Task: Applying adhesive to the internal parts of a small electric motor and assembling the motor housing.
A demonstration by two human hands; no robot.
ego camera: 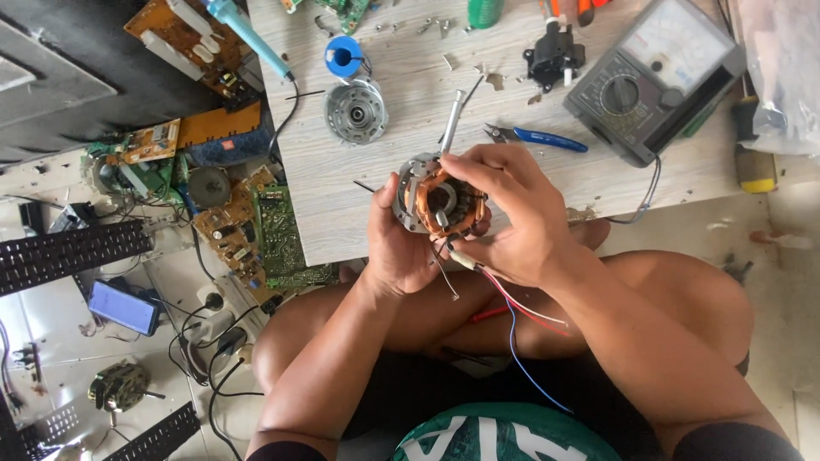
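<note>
My left hand cradles a round motor stator with copper windings from below and left, over the near edge of a low wooden table. My right hand grips the stator from the right, fingers curled over its top. A metal shaft or tool sticks up from behind the stator. Red, white and blue wires trail from the stator down over my crossed legs.
On the table lie a silver motor cover, blue-handled pliers, an analog multimeter, a blue solder spool, a black part and loose screws. Circuit boards, cables and a phone litter the floor at left.
</note>
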